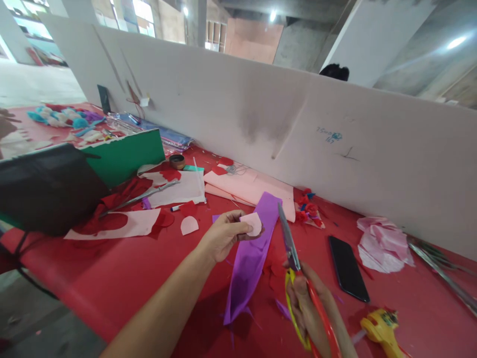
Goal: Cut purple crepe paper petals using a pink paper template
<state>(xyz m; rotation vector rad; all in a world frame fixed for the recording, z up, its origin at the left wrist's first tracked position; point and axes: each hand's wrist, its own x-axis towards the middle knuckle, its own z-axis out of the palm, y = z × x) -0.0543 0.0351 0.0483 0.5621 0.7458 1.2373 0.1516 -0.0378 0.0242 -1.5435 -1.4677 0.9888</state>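
Note:
Between the thumb and fingers of my left hand [228, 232] is a small pale pink paper piece [253, 223] with a rounded edge. My right hand [311, 306] grips scissors [288, 238] with red and yellow handles, their blades pointing up and away and looking closed. A long purple strip [253, 258] lies on the red table under and between my hands. A similar pink rounded piece [189, 225] rests on the table left of my left hand.
A black phone [348, 268], a yellow glue gun [382, 328] and crumpled pink paper [385, 243] lie at right. Folded pink sheets [253, 186] sit behind my hands. At left are cut scraps [115, 223], tweezers-like metal tool [141, 196] and a green divider [126, 156]. A white partition [223, 99] stands behind.

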